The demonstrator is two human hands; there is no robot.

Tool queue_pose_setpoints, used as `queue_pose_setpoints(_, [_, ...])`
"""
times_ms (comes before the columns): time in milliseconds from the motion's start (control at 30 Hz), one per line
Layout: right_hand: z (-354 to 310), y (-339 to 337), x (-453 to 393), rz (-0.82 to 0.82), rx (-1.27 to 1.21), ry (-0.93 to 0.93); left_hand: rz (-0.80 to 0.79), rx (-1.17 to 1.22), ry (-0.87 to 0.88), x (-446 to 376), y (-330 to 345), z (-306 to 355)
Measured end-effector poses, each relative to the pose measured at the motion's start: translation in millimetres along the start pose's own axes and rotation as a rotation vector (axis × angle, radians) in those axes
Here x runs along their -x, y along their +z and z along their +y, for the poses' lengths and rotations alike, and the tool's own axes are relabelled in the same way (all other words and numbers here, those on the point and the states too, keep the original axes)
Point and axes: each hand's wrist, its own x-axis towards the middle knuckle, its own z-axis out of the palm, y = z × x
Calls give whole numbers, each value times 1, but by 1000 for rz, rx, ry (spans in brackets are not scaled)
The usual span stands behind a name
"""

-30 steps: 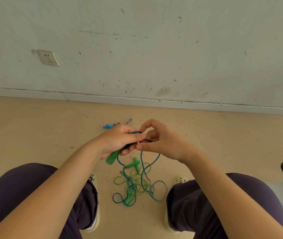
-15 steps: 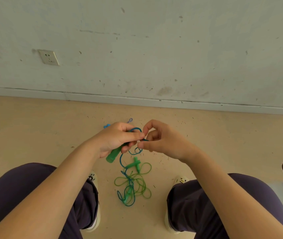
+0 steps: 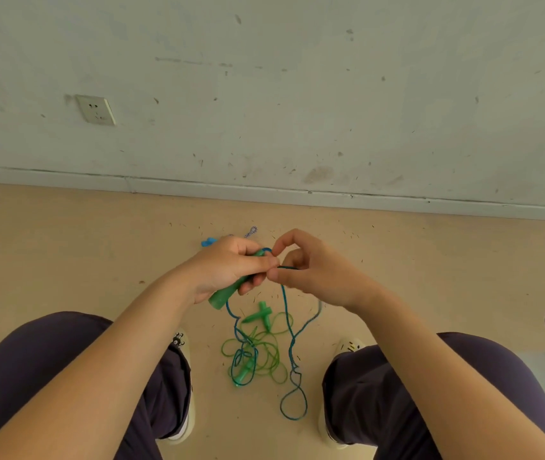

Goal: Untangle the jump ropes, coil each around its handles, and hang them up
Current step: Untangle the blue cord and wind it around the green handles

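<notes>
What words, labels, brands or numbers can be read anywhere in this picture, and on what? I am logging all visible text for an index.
None can be read.
Wall socket: only slot holes show, no lettering.
Green handle in the left hand: no print visible.
Shoes: small dark marks, too small to read.

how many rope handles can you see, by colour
green handles: 3 – one in the left hand at, one pair crossed on the floor at
teal handle: 1, in the tangle
blue handle: 1, mostly hidden behind the left hand
total: 5
</notes>
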Motion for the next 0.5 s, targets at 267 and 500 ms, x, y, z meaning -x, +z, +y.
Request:
queue_pose_setpoints(267, [6, -47, 2, 424, -12, -25, 63, -91, -1, 3, -25, 0])
queue_pose_setpoints(500, [1, -25, 0, 243, -149, -27, 63, -117, 28, 3, -20, 1])
